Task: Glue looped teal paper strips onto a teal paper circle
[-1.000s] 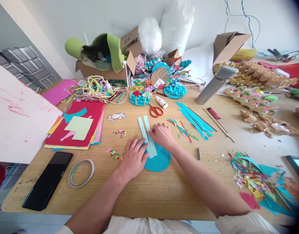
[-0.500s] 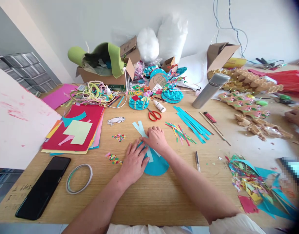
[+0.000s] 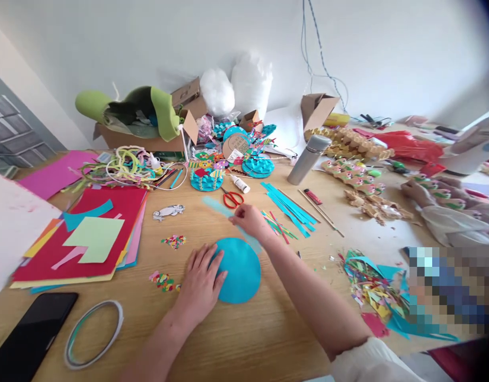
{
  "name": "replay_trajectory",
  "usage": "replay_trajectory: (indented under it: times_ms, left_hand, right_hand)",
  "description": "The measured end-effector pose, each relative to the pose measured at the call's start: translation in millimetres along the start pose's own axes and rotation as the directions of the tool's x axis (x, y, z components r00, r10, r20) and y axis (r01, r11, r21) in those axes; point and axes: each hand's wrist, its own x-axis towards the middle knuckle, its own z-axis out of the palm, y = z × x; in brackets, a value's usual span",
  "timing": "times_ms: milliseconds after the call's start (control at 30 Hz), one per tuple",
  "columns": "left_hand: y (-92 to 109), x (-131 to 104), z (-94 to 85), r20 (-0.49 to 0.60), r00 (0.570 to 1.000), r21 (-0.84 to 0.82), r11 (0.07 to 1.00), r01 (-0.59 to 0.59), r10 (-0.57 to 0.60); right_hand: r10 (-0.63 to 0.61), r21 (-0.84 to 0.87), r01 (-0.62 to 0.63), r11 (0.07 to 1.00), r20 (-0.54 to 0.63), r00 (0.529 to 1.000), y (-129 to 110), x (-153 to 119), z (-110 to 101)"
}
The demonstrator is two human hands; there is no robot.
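A round blue paper disc [image 3: 241, 270] lies flat on the wooden table in front of me. My left hand [image 3: 200, 284] rests flat at the disc's left edge, its fingers spread and the tips touching the paper. Just above the disc, my right hand [image 3: 249, 220] is closed in a pinch on a pale blue paper strip [image 3: 217, 207]. Motion blurs the strip, which sticks out on both sides of the fingers. Beyond that hand lie red-handled scissors [image 3: 233, 199]. Small piles of coloured paper bits [image 3: 174, 242] sit left of the disc.
Blue strips [image 3: 290, 209] and a grey flask [image 3: 309, 159] stand to the right. Paper scraps [image 3: 375, 286] are heaped at the near right. Coloured sheets [image 3: 109, 209], a phone [image 3: 33, 337] and a tape roll [image 3: 119, 323] lie left. Another person's hands [image 3: 413, 192] are at the far right.
My right hand has lifted off the disc with a pale strip. The pale strips that crossed the disc no longer lie on it. My view has shifted to the right.
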Motion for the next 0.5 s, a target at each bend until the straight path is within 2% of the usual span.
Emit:
replay_trajectory:
  times_ms: [133, 233, 367, 500]
  left_hand:
    - [-0.8, -0.8, 1.9, -0.009, 1.0, -0.002, 1.0, 0.004, -0.004]
    - [-0.7, -0.6, 2.0, -0.011, 1.0, 0.001, 1.0, 0.001, -0.001]
    - [-2.7, -0.1, 2.9, -0.01, 1.0, 0.02, 1.0, -0.015, 0.016]
    - [-4.6, 0.0, 3.3, -0.014, 0.999, 0.039, 0.999, -0.035, 0.035]
  right_hand:
    - [0.134, -0.014, -0.137, 0.991, -0.117, 0.984, 46.0, 31.0, -52.4]
    - [0.22, -0.054, -0.233, 0.971, -0.183, 0.958, 76.8, 51.7, -76.0]
    - [0.264, -0.091, -0.287, 0.953, -0.207, 0.942, 99.2, 72.0, -80.8]
    - [0.266, -0.103, -0.284, 0.953, -0.16, 0.951, 105.0, 85.6, -72.5]
